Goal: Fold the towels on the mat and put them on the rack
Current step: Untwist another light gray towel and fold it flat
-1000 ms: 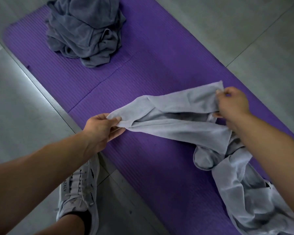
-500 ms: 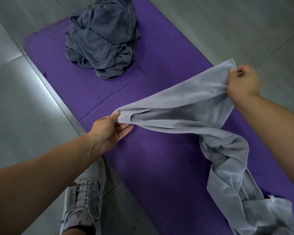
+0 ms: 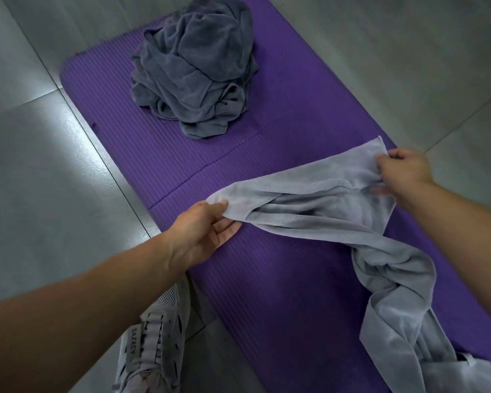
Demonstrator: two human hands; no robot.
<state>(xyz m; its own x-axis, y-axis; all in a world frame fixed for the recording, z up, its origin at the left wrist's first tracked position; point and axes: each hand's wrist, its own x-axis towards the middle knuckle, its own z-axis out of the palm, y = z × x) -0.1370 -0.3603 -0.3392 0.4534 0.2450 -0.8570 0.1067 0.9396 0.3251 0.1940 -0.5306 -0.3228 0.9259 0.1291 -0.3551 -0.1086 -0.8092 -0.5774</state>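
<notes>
A light grey towel [image 3: 318,191] stretches across the purple mat [image 3: 281,279]. My left hand [image 3: 201,234] pinches its left corner near the mat's left edge. My right hand [image 3: 403,174] grips the towel's far right corner at the mat's right edge. The rest of this towel trails in a twisted bunch toward the lower right corner of the view. A crumpled heap of dark grey towels [image 3: 196,66] lies at the far end of the mat, apart from both hands. No rack is in view.
Grey floor tiles [image 3: 54,180] surround the mat on all sides. My foot in a light grey sneaker [image 3: 150,341] stands on the floor just left of the mat's near edge, under my left forearm.
My right hand has lowered with the towel's corner toward the mat. The stretched edge has sagged and lies flatter. The view has tilted, so the dark heap sits lower in frame.
</notes>
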